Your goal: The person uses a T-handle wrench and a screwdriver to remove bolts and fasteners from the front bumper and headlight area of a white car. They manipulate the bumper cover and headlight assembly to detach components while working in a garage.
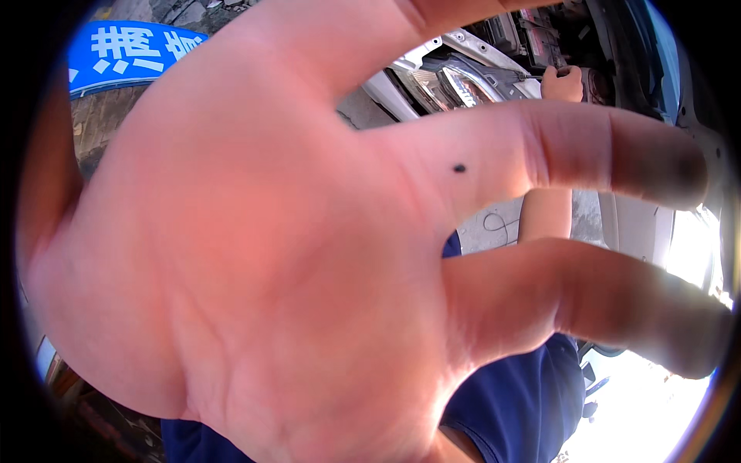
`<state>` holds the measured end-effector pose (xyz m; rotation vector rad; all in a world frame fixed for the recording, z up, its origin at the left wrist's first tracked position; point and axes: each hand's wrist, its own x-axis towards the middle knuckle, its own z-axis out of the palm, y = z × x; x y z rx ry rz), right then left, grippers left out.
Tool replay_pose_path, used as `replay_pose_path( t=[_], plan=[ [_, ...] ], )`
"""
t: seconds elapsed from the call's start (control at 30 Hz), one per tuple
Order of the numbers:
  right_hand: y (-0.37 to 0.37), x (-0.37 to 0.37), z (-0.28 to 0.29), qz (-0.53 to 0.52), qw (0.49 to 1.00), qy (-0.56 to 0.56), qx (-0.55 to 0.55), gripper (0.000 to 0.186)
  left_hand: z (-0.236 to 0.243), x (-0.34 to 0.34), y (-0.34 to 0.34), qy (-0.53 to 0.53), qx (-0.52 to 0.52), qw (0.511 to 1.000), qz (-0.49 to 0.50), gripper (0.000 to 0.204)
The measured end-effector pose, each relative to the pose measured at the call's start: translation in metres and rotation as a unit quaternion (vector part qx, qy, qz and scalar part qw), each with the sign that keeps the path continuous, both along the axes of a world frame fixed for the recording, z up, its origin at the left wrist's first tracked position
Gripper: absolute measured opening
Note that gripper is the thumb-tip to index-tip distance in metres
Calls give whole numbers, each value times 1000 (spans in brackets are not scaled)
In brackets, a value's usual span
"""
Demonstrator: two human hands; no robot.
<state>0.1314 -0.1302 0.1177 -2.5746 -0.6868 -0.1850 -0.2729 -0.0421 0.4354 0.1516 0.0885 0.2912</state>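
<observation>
The left hand point(301, 224) fills most of the frame — palm to the camera, fingers spread toward the right, nothing held. Beyond it, at the upper right, the right hand point(563, 85) is curled near a car's headlight point(463, 89), by the exposed engine bay point(532, 38); whether it grips anything, I can't tell. My reading is right-handed work at the car's front, and the next move calls for a sightline clear of that left palm. The headlight, above and right of centre, is partly hidden; it seems to face lower left — its long axis apparently slanting from upper left to lower right.
</observation>
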Motion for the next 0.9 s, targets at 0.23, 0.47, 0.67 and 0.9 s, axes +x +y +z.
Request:
replay_pose_path(
  t=[0.23,0.47,0.67,0.9],
  plan=[
    [-2,-2,0,15,1000,5,7,31,-2,3,-4,16,7,1000,-4,66],
    [-1,-4,1,16,1000,-2,8,31,-1,10,-6,31,14,999,-18,64],
    [0,-6,1,14,999,-14,27,29,-2,18,-5,41,18,998,-36,63],
    [1,-5,0,14,999,-13,42,27,-3,24,-3,44,6,997,-59,62]
  ],
)
